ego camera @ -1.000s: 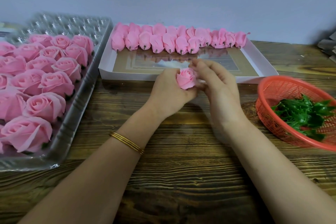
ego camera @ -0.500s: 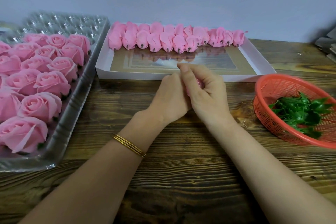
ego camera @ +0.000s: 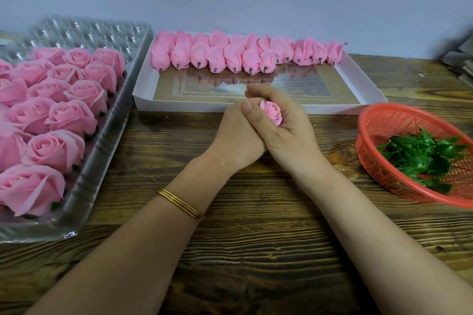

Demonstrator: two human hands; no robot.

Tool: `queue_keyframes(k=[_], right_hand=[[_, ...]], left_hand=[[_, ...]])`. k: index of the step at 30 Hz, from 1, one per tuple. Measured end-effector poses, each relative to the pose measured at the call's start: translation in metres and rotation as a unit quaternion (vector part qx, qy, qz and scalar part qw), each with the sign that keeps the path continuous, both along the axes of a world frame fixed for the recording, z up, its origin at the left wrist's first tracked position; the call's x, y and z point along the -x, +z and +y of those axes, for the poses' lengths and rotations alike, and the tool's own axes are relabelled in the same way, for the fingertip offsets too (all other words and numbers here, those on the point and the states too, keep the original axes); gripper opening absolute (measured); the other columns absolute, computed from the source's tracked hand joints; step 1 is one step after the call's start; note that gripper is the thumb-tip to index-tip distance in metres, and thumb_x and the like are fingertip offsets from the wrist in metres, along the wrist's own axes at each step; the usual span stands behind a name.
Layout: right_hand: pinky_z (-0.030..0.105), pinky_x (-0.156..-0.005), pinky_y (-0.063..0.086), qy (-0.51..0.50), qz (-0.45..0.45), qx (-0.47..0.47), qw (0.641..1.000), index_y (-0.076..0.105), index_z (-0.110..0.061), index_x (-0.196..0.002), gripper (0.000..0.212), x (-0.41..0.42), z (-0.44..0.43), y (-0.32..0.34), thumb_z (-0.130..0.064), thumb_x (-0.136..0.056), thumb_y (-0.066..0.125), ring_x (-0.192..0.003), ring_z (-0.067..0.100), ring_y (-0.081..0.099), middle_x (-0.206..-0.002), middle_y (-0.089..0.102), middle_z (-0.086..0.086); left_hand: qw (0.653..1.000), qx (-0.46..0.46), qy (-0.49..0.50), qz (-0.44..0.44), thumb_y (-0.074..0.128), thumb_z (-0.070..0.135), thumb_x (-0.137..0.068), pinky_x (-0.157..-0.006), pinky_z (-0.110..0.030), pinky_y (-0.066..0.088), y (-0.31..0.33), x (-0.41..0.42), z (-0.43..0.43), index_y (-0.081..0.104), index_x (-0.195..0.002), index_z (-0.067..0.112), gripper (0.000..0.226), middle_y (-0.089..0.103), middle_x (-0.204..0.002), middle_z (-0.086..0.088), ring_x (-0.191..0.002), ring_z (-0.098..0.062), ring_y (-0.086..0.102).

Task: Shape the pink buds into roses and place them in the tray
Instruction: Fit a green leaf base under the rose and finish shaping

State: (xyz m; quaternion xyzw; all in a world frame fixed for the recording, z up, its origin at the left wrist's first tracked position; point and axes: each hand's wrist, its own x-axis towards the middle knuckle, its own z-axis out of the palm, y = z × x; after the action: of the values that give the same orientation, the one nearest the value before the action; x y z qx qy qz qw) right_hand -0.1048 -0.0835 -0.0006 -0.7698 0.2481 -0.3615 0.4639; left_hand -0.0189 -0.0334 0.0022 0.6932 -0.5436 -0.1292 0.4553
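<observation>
One pink bud [ego camera: 271,112] sits between both hands at the table's centre, its spiral top showing. My right hand [ego camera: 284,133] curls around it from the right, fingers over its far side. My left hand [ego camera: 236,140] presses against it from the left, its fingers hidden behind the right hand. A row of closed pink buds [ego camera: 230,55] lies along the back of the white box [ego camera: 358,77]. Several finished roses [ego camera: 58,115] fill the clear plastic tray [ego camera: 102,151] at the left.
An orange mesh basket [ego camera: 378,123] with green leaf calyxes [ego camera: 419,156] stands at the right, close to my right forearm. Bare wooden tabletop [ego camera: 256,238] lies under my arms. A grey stack [ego camera: 460,64] is at the far right edge.
My right hand closed over the bud and hid it half a second ago; now the fingers have shifted and the bud's top shows again. Both hands stay in place.
</observation>
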Motion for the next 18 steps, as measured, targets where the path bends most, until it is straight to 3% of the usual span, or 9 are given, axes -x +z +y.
queue_keyframes(k=[7, 9, 11, 13, 16, 18], right_hand=[[0.034, -0.104, 0.046, 0.043, 0.037, -0.037, 0.998, 0.058, -0.018, -0.131, 0.058, 0.006, -0.002, 0.007, -0.046, -0.080, 0.063, -0.112, 0.004, 0.061, -0.120, 0.067, -0.004], [0.034, -0.104, 0.047, 0.048, 0.013, -0.088, 0.995, 0.063, -0.022, -0.123, 0.053, 0.008, -0.006, 0.012, -0.052, -0.079, 0.061, -0.112, 0.005, 0.062, -0.118, 0.068, -0.005], [0.037, -0.103, 0.048, 0.045, -0.029, -0.171, 0.984, 0.069, -0.020, -0.110, 0.049, 0.009, -0.012, 0.017, -0.058, -0.080, 0.059, -0.110, 0.011, 0.065, -0.112, 0.072, -0.001], [0.039, -0.100, 0.051, 0.047, -0.060, -0.228, 0.971, 0.072, -0.014, -0.101, 0.056, 0.011, -0.017, 0.020, -0.062, -0.078, 0.058, -0.107, 0.017, 0.068, -0.108, 0.073, 0.005], [0.033, -0.091, 0.054, 0.072, -0.090, -0.245, 0.963, 0.073, -0.008, -0.096, 0.054, 0.014, -0.018, 0.021, -0.055, -0.073, 0.061, -0.103, 0.021, 0.069, -0.104, 0.074, 0.010], [0.028, -0.085, 0.055, 0.086, -0.104, -0.232, 0.963, 0.072, -0.004, -0.096, 0.044, 0.013, -0.016, 0.021, -0.041, -0.073, 0.066, -0.098, 0.019, 0.069, -0.101, 0.075, 0.010]], left_hand=[[0.998, 0.018, -0.047, 0.026, 0.061, 0.005, -0.089, -0.062, -0.014, 0.044, 0.001, -0.003, 0.002, 0.062, -0.077, 0.016, 0.017, 0.059, -0.075, 0.007, -0.073, -0.002, 0.058], [0.995, 0.020, -0.056, 0.086, 0.070, 0.002, -0.081, -0.062, -0.016, 0.047, 0.001, -0.005, 0.003, 0.063, -0.076, 0.015, 0.015, 0.066, -0.075, 0.002, -0.071, 0.000, 0.062], [0.986, 0.020, -0.066, 0.150, 0.076, -0.002, -0.072, -0.063, -0.027, 0.048, -0.001, -0.006, 0.005, 0.064, -0.073, 0.012, 0.019, 0.067, -0.071, -0.002, -0.066, -0.009, 0.061], [0.986, 0.004, -0.077, 0.146, 0.077, -0.003, -0.069, -0.059, -0.026, 0.044, -0.002, -0.006, 0.005, 0.058, -0.064, 0.020, 0.030, 0.060, -0.062, 0.005, -0.058, -0.008, 0.054], [0.985, -0.016, -0.111, 0.130, 0.076, -0.006, -0.068, -0.053, -0.020, 0.041, -0.002, -0.006, 0.005, 0.056, -0.061, 0.019, 0.033, 0.056, -0.055, 0.010, -0.052, -0.004, 0.050], [0.979, -0.018, -0.141, 0.146, 0.073, -0.010, -0.068, -0.058, -0.035, 0.048, -0.002, -0.005, 0.003, 0.062, -0.073, 0.004, 0.019, 0.064, -0.064, -0.008, -0.058, -0.019, 0.058]])
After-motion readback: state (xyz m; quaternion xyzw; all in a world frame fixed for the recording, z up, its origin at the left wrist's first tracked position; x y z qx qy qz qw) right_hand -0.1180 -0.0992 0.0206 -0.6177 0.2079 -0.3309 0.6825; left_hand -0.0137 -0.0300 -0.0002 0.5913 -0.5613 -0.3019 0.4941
